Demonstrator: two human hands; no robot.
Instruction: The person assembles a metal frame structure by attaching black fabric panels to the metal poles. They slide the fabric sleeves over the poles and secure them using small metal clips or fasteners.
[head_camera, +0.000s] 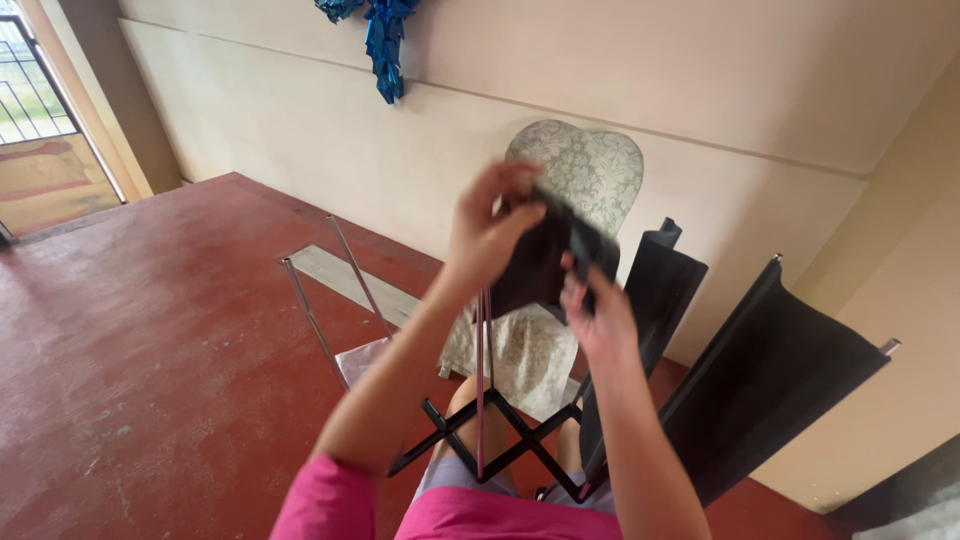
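**Black fabric held at top of folding frame, fitting partly done**

Black fabric piece (540, 262) is up at chest height, above a thin upright rod (481, 380) of the folding frame (495, 435). Left hand (487, 232) clenches its upper edge; right hand (597, 312) grips the lower right edge. Judging by layout: two black fabric panels (770, 380) already hang on frame rods to the right, this piece is not yet seated, and the bare metal rods (318, 320) on the left have no cover. Behind, a floral heart-backed chair (590, 170) stands against the wall; red floor (150, 330) below. No containers are visible, so no contents to log.
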